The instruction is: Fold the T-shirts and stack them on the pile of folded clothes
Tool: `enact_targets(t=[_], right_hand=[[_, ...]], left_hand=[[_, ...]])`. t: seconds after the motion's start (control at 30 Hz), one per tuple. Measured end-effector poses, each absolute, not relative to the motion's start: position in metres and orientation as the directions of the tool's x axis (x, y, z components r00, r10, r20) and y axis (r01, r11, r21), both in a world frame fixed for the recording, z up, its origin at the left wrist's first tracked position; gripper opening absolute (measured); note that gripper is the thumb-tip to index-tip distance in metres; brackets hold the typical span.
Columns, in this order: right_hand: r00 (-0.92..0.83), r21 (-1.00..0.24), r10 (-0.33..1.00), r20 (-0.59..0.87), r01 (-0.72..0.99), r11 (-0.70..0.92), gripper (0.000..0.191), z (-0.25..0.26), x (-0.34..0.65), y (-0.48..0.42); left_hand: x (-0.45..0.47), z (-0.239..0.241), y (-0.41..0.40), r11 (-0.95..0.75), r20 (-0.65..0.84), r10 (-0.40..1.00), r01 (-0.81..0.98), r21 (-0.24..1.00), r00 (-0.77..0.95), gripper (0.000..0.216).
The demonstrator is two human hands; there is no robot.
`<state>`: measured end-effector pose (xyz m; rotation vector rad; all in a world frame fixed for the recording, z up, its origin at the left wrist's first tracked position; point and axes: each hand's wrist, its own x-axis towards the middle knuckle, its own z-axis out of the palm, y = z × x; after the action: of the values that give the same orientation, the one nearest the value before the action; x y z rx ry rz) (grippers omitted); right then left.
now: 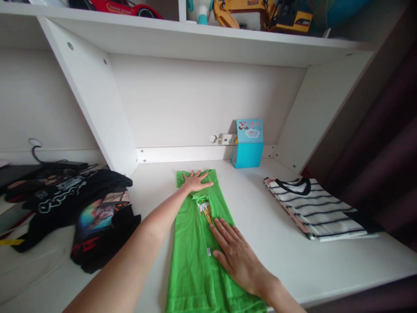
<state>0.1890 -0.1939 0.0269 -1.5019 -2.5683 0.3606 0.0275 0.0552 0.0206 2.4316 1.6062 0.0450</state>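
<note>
A bright green T-shirt (190, 243) lies lengthwise on the white desk (260, 261), its two sides folded in toward the middle. Between the folded sides a strip of the printed picture shows, and a small white tag sits below it. My left hand (196, 181) rests on the far end, near the collar, with fingers spread. Flat on the right folded side lies my right hand (233, 252), its fingers stretched out and pointing away from me. Neither hand grips the cloth.
Striped folded shirts (319, 208) are stacked at the right. Black printed clothes (97, 217) lie loosely at the left. A blue desk calendar (249, 152) stands at the back beside a power strip (227, 139). Overhead, a shelf (208, 43) holds a toy excavator (263, 15) and red car (120, 8).
</note>
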Motion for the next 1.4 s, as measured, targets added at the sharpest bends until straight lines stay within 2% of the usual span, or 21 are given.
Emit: enact_targets(t=[0.13,0.27,0.4,0.6,0.77,0.87,0.97,1.07,1.17,1.27,1.33,1.4], right_hand=[[-0.490,-0.276,0.872,-0.017,0.840,0.467,0.056,0.029,0.188,-0.194],[-0.503,-0.274,0.864,-0.015,0.833,0.480,0.057,0.029,0.188,-0.194],[-0.518,-0.270,0.855,0.043,0.817,0.509,0.056,0.024,0.190,-0.192],[-0.525,-0.252,0.851,0.029,0.820,0.514,0.061,0.027,0.186,-0.202],[-0.653,-0.218,0.747,0.125,0.716,0.663,0.072,0.016,0.200,-0.235],[-0.721,-0.171,0.660,0.212,0.637,0.751,0.084,0.005,0.219,-0.250],[-0.728,-0.136,0.640,0.246,0.628,0.767,0.086,-0.002,0.235,-0.256],[-0.728,-0.083,0.639,0.249,0.641,0.763,0.092,-0.006,0.240,-0.259],[-0.700,-0.031,0.647,0.301,0.671,0.740,0.081,-0.009,0.238,-0.264],[-0.696,-0.032,0.639,0.328,0.668,0.743,0.067,-0.005,0.239,-0.271],[-0.721,-0.080,0.630,0.288,0.638,0.766,0.064,0.001,0.243,-0.277],[-0.728,-0.174,0.647,0.228,0.623,0.762,0.059,0.009,0.248,-0.284]], left_hand=[[0.014,0.029,0.057,-0.410,-0.061,0.901,0.891,0.194,0.429,0.077],[0.002,0.028,0.048,-0.402,0.096,0.916,0.889,0.222,0.390,0.078],[-0.009,0.015,0.040,-0.324,0.040,0.944,0.896,0.303,0.328,0.081],[-0.012,0.006,0.039,-0.315,0.071,0.949,0.909,0.273,0.307,0.078],[-0.004,0.020,0.025,-0.303,0.102,0.953,0.914,0.270,0.286,0.066],[0.002,0.031,-0.010,-0.272,0.106,0.962,0.899,0.344,0.251,0.065],[-0.001,0.040,-0.068,-0.401,0.030,0.902,0.808,0.432,0.432,0.071],[-0.017,0.050,-0.133,-0.530,-0.129,0.769,0.738,0.417,0.626,0.078],[-0.038,0.061,-0.191,-0.576,-0.194,0.697,0.700,0.422,0.691,0.085],[-0.054,0.058,-0.237,-0.622,-0.164,0.665,0.662,0.418,0.729,0.094],[-0.061,0.046,-0.261,-0.621,-0.122,0.699,0.683,0.385,0.705,0.091],[-0.065,0.032,-0.277,-0.604,-0.116,0.718,0.698,0.385,0.686,0.078]])
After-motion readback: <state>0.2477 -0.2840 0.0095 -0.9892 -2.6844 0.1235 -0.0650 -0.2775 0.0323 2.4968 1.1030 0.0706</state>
